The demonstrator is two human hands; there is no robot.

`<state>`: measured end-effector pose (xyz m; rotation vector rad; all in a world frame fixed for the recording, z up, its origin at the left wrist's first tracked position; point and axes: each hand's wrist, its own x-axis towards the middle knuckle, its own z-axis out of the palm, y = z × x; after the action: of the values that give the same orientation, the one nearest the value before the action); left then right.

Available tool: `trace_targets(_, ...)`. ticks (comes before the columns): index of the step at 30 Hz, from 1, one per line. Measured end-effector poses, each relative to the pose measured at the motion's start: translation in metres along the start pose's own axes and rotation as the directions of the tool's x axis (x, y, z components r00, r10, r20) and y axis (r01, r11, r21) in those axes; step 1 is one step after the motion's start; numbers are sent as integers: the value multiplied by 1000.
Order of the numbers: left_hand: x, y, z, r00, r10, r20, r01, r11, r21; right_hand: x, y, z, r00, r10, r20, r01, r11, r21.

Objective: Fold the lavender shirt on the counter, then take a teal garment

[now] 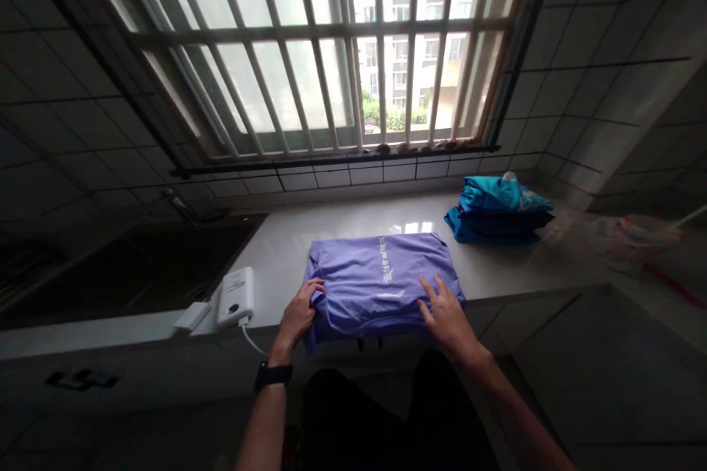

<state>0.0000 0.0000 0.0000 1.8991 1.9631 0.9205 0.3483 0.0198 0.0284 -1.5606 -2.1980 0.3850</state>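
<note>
A purple T-shirt point(353, 272) lies folded into a rough rectangle on the counter, white lettering running down its middle and a white mark near the front. Its front edge hangs slightly over the counter's edge. At the shirt's left side, my left hand point(300, 311) has its fingers bent together around the fabric edge; a dark band is on that wrist. My right hand point(446, 313) rests on the front right part of the shirt, palm down with fingers spread. Part of the cloth under each hand is hidden.
Folded blue and teal clothes point(497, 210) are stacked at the back right. Left of the shirt are a white power bank point(236, 296) with a cable and a small white block point(192, 316). Beyond them is a dark sink point(138, 265). A barred window point(342, 33) stands behind the counter.
</note>
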Motion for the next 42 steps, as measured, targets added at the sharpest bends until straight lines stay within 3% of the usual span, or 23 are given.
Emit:
trace_targets(4,4,-2,5,1000,30,4,-30,998,52,13,24,18,994,92,54,-75,962,-264)
trace_targets(8,25,-7,8,998,52,40,-57,985,165,37,26,26,991,77,113,-39,952,-303)
trace_targets(13,67,8,2,998,-2,68,-17,960,280,100,28,0,968,55,243,8,967,-253)
trace_targets(16,75,18,-1,996,-4,95,-25,955,296,114,20,-18,949,70,307,5,971,-239)
trace_targets(20,56,15,-1,985,161,58,-171,944,281,76,8,-19,970,91,227,-37,973,-230)
trace_targets(23,39,11,-1,973,232,10,-227,940,256,44,9,-9,979,2,203,39,980,-197)
trace_targets(28,26,25,-12,962,270,46,-274,957,92,42,21,-12,999,-34,43,38,992,-118)
trace_targets(32,9,35,-25,957,222,-187,-219,975,37,36,34,-26,979,-124,-160,141,985,103)
trace_targets(34,-1,30,-28,953,203,-222,-202,979,31,25,40,-28,969,-141,-202,173,973,150)
trace_targets(37,-12,15,-27,969,213,-125,-208,977,52,10,45,-22,976,-88,-200,115,985,130)
trace_targets(42,-18,-4,-15,952,279,123,-297,941,164,-1,42,2,989,129,-78,-140,979,-147)
